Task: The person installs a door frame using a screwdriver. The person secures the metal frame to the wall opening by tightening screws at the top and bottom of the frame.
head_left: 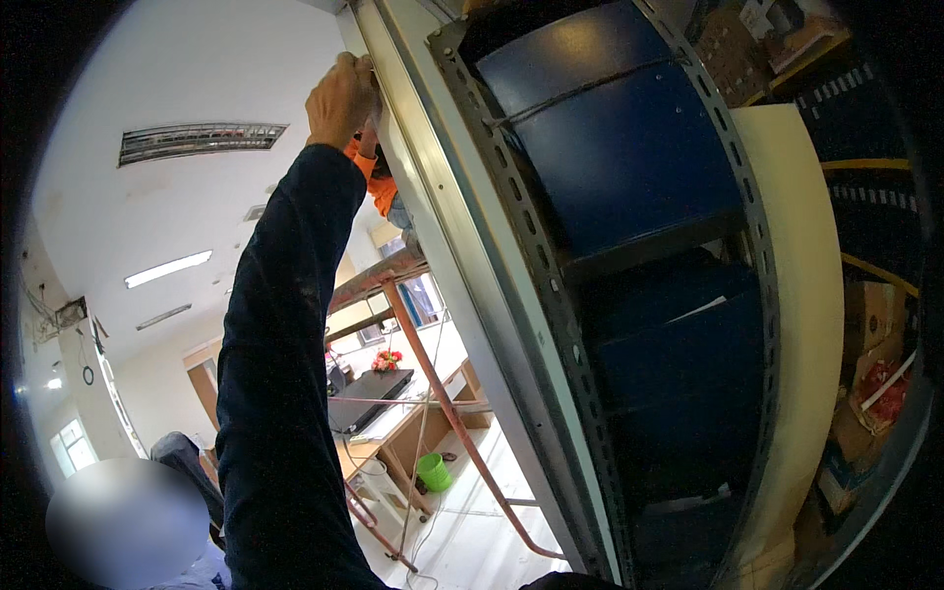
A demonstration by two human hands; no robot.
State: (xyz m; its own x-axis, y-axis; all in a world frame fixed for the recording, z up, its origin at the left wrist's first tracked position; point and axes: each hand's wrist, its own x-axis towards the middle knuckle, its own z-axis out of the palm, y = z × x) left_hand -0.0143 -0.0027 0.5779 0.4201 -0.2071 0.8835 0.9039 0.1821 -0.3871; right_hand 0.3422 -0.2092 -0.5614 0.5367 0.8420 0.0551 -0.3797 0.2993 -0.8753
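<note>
My left arm, in a dark sleeve, reaches up through the middle of the view. My left hand (pixel 340 101) is closed, its fingers curled at the edge of a tall silvery metal frame (pixel 440 184) near the top. The fingertips are partly hidden at that edge. Just behind the hand, an orange sleeve (pixel 382 193) of another person shows on the far side of the frame. My right hand is not in view; a bit of dark cloth appears at the lower edge.
Right of the frame stands a slotted metal rack (pixel 536 231) with dark blue panels (pixel 610 128). Reddish scaffold tubes (pixel 433 379) stand beyond the frame. Farther back are a desk (pixel 401 433), a green bin (pixel 434 472) and red flowers (pixel 386 361). Another person is at lower left.
</note>
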